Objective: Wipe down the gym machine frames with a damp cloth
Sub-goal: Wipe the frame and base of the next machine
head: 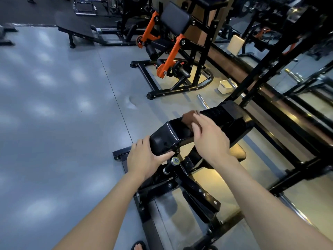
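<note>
Down at the bottom edge you can just see a sandalled foot [138, 245] on the grey floor [54, 109], and two bare forearms reaching out over the black machine frame [180, 188] in front. The left hand [144, 157] sits on the near end of a long black pad [198, 127], fingers wrapped round its left corner and thumb hooked under the bottom edge, so that grip is closed on the pad. The right hand [210, 136] is on top of the pad, a bit blurry, with the fingers fairly flat, pressing a brown cloth [189, 117] against the upper surface. The cloth pokes out past the fingertips, about midway along the pad; can't really tell if any fingers curl into it, it looks more like a loose flat press than a clench.

Just below the left hand a short bar with a round metal cap [174, 161] sticks out of the frame. Further back there's a black and orange machine [169, 56] with a small weight plate on its peg, and near it a small white tub [225, 86] on the floor beside a chrome bar [202, 101]. A mirror [297, 73] runs along the right side.
</note>
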{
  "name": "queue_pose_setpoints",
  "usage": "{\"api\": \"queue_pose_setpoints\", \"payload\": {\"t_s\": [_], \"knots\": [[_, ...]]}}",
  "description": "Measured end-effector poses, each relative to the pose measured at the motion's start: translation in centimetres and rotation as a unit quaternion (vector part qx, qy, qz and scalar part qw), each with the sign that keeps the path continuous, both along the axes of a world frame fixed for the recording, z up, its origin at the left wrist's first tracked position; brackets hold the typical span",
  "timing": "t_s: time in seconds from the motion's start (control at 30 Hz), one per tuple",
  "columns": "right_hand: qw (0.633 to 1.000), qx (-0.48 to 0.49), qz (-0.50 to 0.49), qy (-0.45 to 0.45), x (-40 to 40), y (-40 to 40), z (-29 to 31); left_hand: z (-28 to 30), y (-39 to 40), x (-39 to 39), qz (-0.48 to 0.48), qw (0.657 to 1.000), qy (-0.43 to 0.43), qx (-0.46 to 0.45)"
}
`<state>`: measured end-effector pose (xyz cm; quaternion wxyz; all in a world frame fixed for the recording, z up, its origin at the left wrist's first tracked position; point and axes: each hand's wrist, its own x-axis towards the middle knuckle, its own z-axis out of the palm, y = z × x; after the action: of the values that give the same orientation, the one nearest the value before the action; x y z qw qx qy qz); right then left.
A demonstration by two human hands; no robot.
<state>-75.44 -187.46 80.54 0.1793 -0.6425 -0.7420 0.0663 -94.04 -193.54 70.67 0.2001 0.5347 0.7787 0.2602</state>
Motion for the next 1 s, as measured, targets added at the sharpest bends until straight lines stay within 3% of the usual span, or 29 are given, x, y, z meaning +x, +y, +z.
{"api": "queue_pose_setpoints", "payload": {"t_s": [0.2, 0.4, 0.5, 0.6, 0.77, 0.9, 1.0], "knots": [[0.987, 0.023, 0.154, -0.045, -2.4, -2.8, -0.1, 0.1, 0.1, 0.1, 0.003, 1.0, -0.008, 0.006], [1.0, 0.002, -0.004, 0.003, -0.3, 1.3, 0.8, 0.2, 0.0, -0.1, -0.009, 1.0, -0.01, -0.02], [0.995, 0.017, 0.095, -0.023, -2.7, -0.3, 0.5, 0.5, -0.1, 0.0, -0.004, 1.0, -0.013, -0.013], [0.986, 0.025, 0.165, -0.001, 0.0, -2.6, -0.4, 0.5, -0.2, 0.1, 0.002, 1.0, -0.015, -0.018], [0.998, -0.003, 0.009, 0.055, 2.4, 3.2, 0.0, 0.4, -0.2, 0.1, 0.005, 1.0, -0.016, -0.026], [0.992, 0.012, 0.128, 0.015, -0.4, 0.6, -0.5, 0.2, -0.2, 0.3, 0.008, 0.999, -0.035, -0.021], [0.984, 0.052, 0.17, -0.023, 3.1, -1.0, -0.8, 0.6, 0.0, 0.4, 0.005, 0.999, -0.046, -0.02]]}}
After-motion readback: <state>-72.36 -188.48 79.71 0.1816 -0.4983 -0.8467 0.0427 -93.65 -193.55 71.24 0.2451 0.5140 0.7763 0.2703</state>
